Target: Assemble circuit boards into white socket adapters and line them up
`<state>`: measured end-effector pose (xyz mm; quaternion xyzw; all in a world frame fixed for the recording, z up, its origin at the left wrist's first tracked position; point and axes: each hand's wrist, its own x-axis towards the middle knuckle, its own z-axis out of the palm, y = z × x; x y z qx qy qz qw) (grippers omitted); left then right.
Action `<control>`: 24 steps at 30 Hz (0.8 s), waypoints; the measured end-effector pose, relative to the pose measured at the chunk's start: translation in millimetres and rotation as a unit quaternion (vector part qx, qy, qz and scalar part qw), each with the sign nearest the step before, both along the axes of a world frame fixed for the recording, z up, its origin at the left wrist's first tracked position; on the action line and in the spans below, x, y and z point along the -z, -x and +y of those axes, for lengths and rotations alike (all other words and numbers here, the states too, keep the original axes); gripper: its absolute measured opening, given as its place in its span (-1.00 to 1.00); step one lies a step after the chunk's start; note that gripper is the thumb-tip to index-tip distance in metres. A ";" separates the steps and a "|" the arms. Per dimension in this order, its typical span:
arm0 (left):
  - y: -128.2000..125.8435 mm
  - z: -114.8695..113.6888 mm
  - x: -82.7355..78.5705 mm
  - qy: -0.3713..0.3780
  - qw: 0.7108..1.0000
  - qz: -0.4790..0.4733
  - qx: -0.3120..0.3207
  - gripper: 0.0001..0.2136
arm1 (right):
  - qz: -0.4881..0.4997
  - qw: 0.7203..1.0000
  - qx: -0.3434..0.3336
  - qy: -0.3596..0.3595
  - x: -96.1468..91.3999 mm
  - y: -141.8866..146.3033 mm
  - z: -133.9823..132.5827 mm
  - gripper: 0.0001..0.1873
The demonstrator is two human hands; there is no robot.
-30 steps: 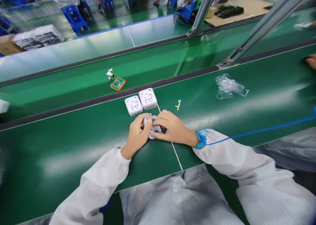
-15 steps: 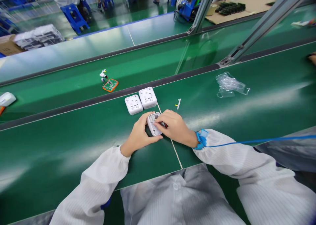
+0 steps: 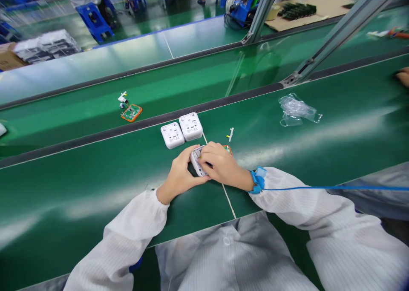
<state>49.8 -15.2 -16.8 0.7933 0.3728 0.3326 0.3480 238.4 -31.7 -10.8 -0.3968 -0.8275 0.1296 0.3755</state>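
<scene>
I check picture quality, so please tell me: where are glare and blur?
Head view: pale glare on the green worktable, left and right; head view, upper left: smeared background around a blue stool; head view, centre: inner detail of the white casing too small to read, partly behind the right hand.

The left hand (image 3: 181, 171) holds a small white case (image 3: 194, 162). The right hand (image 3: 221, 164) has fingers at its open side. Two white boxes (image 3: 190, 125) sit past both hands on the worktop (image 3: 96, 176).
</scene>
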 end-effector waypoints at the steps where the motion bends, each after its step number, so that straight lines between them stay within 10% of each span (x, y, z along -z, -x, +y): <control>1: -0.1 0.1 -0.1 -0.007 1.000 0.002 -0.001 -0.21 | -0.011 1.000 -0.005 -0.001 -0.7 0.3 0.3 -0.72; 13: 4.6 4.8 -1.4 0.067 0.997 -0.029 0.000 -0.18 | -0.107 0.991 -0.066 0.044 -7.3 -42.5 11.9 -0.82; 24: 6.9 11.2 3.7 0.070 0.997 0.023 -0.030 -0.24 | -0.352 0.923 -0.010 -0.153 -8.0 -28.3 9.3 -0.73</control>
